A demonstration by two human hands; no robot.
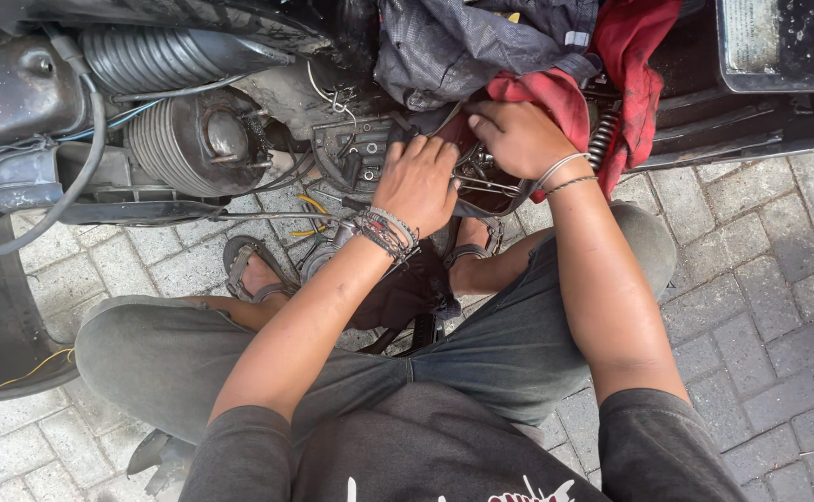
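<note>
I crouch in front of an old scooter's exposed engine (204,139). My left hand (418,181) rests palm down on the open metal engine case (356,153), its fingers curled onto the rim among wires. My right hand (516,138) reaches into the same opening just to the right, fingers bent down onto metal parts beside a red cloth (625,70). What the fingertips grip is hidden. Bracelets circle both wrists.
A ribbed rubber boot (151,56) and cables lie upper left. A dark grey garment (463,42) hangs over the scooter body above the hands. A coil spring (602,138) sits by the red cloth. My sandalled feet (251,271) stand on grey paving bricks (760,279).
</note>
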